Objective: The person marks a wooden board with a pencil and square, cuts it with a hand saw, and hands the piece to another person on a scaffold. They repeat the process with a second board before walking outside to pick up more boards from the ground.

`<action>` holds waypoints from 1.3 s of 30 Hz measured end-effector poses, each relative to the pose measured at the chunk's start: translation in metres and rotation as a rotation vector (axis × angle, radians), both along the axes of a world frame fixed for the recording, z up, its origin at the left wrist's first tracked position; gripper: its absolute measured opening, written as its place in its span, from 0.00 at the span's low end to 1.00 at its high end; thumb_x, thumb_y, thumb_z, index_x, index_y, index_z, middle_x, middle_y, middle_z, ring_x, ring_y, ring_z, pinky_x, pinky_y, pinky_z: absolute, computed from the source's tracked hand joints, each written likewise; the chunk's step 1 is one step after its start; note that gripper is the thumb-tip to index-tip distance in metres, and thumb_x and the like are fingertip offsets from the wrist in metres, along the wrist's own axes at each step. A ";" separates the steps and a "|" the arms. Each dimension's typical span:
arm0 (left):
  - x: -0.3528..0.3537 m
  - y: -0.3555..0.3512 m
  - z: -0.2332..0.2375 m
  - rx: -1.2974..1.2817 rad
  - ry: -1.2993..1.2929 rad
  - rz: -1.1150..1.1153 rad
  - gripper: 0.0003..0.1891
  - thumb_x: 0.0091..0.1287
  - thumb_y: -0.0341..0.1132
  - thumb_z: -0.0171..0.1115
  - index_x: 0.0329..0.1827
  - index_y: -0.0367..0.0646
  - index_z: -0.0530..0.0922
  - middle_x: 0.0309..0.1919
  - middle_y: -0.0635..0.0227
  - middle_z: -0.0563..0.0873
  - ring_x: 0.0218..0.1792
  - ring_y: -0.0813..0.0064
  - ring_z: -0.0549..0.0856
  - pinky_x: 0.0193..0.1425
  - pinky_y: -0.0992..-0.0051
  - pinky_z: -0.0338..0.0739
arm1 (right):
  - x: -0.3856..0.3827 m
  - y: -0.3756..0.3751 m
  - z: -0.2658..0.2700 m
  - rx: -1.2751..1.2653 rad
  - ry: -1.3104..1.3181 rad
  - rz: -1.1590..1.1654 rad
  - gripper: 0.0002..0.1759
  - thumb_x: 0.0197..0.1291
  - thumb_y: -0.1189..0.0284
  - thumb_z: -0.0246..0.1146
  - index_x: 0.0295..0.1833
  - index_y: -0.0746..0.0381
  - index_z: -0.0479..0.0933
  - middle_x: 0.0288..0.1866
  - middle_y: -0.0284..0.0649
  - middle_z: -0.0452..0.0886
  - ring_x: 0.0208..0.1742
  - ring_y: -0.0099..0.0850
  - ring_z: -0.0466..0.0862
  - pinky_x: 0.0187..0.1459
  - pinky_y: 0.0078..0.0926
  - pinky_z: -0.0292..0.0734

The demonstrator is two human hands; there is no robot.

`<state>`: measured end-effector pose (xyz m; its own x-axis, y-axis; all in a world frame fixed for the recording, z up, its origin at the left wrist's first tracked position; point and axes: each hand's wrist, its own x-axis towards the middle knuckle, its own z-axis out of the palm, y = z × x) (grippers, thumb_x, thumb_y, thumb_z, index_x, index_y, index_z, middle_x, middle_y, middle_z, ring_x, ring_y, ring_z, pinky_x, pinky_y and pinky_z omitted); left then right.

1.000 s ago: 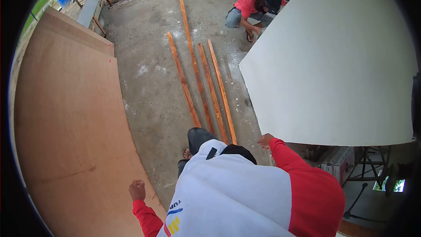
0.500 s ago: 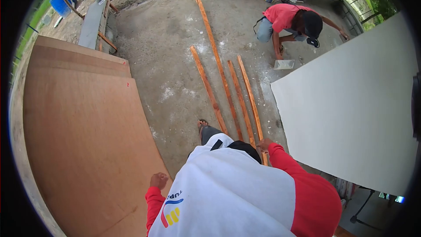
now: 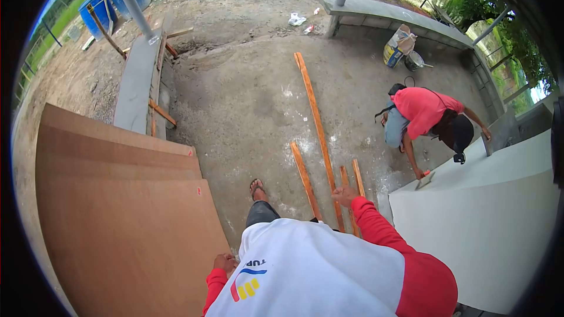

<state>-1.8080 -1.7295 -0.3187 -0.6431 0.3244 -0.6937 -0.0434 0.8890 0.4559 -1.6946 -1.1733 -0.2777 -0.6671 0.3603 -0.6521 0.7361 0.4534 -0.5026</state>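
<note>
My left hand (image 3: 225,262), in a red sleeve, is loosely closed beside the edge of a brown plywood sheet (image 3: 129,217), with no object showing in it. My right hand (image 3: 345,195) is closed too, its fingers curled in, and overlaps the wooden strips in this view. A long wooden strip (image 3: 316,111) lies on the concrete floor, with a shorter strip (image 3: 302,177) to its left. More strips lie to the right, partly hidden by my right arm. One sandalled foot (image 3: 257,188) is stepping forward on the floor.
At the right a crouching person (image 3: 432,111) holds a flat trowel (image 3: 425,180) at the edge of a white panel (image 3: 482,211). A sack (image 3: 399,46) and a bucket (image 3: 415,60) stand by the low wall (image 3: 405,16). Blue barrels (image 3: 97,19) stand far left.
My view has tilted up and my body moved forward. My right hand has swung forward and up, the left hand lower. The crouching person's trowel has gone from the floor to the white panel.
</note>
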 end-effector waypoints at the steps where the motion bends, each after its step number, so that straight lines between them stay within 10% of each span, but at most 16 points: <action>1: -0.043 0.008 -0.005 -0.020 -0.029 -0.005 0.11 0.59 0.34 0.62 0.39 0.37 0.86 0.30 0.59 0.89 0.30 0.68 0.88 0.37 0.69 0.82 | -0.007 0.005 -0.015 0.007 -0.127 0.024 0.17 0.58 0.58 0.64 0.45 0.59 0.84 0.42 0.43 0.86 0.46 0.34 0.85 0.48 0.34 0.79; 11: -0.517 0.234 0.092 0.163 0.242 -0.184 0.13 0.61 0.41 0.64 0.41 0.40 0.85 0.29 0.57 0.87 0.32 0.63 0.87 0.40 0.65 0.80 | -0.092 0.056 -0.017 -0.257 -0.607 -0.630 0.16 0.62 0.60 0.65 0.37 0.63 0.83 0.35 0.35 0.86 0.33 0.29 0.86 0.29 0.27 0.82; 14: -0.601 0.304 0.112 0.123 0.376 -0.227 0.14 0.60 0.42 0.64 0.40 0.40 0.85 0.29 0.55 0.87 0.33 0.60 0.87 0.41 0.65 0.80 | -0.178 0.088 -0.026 -0.287 -0.613 -0.559 0.11 0.61 0.67 0.66 0.28 0.61 0.79 0.26 0.35 0.82 0.22 0.25 0.79 0.25 0.26 0.77; 19: -0.677 0.344 0.066 0.023 0.267 -0.172 0.14 0.58 0.44 0.64 0.37 0.43 0.86 0.34 0.52 0.88 0.37 0.57 0.87 0.43 0.63 0.80 | -0.318 0.179 -0.071 -0.226 -0.484 -0.225 0.14 0.58 0.67 0.66 0.47 0.60 0.82 0.27 0.38 0.82 0.21 0.27 0.78 0.23 0.27 0.76; 23: -0.677 0.303 0.017 -0.073 0.031 -0.258 0.15 0.57 0.45 0.64 0.38 0.44 0.87 0.34 0.53 0.88 0.38 0.56 0.88 0.43 0.62 0.81 | -0.465 0.276 -0.064 -0.126 -0.232 -0.565 0.21 0.58 0.62 0.64 0.56 0.56 0.83 0.33 0.39 0.85 0.30 0.32 0.85 0.31 0.32 0.81; 30: -0.787 0.368 -0.001 -0.095 -0.104 -0.094 0.15 0.57 0.45 0.64 0.39 0.43 0.87 0.32 0.54 0.88 0.37 0.59 0.89 0.44 0.64 0.81 | -0.740 0.496 0.018 0.044 -0.013 -0.246 0.16 0.58 0.59 0.62 0.37 0.62 0.83 0.27 0.36 0.82 0.30 0.27 0.77 0.37 0.31 0.74; 37: -1.042 0.515 -0.020 -0.091 -0.048 -0.293 0.16 0.56 0.45 0.64 0.40 0.43 0.87 0.31 0.55 0.88 0.36 0.61 0.89 0.45 0.67 0.82 | -0.837 0.547 -0.079 0.031 -0.114 -0.380 0.24 0.54 0.49 0.63 0.44 0.58 0.85 0.38 0.47 0.86 0.42 0.40 0.86 0.47 0.37 0.78; 39: -1.142 0.600 0.026 -0.099 -0.011 -0.392 0.16 0.56 0.45 0.64 0.40 0.42 0.87 0.31 0.55 0.88 0.36 0.62 0.90 0.45 0.67 0.82 | -0.845 0.530 -0.089 0.103 -0.288 -0.024 0.22 0.56 0.52 0.64 0.49 0.57 0.84 0.40 0.44 0.87 0.42 0.40 0.86 0.44 0.36 0.80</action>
<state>-2.9503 -1.1290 -0.2924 -0.4759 0.4752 -0.7401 0.3037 0.8785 0.3688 -2.5394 -0.6434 -0.3670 -0.4508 0.4481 -0.7720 0.8527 0.4719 -0.2240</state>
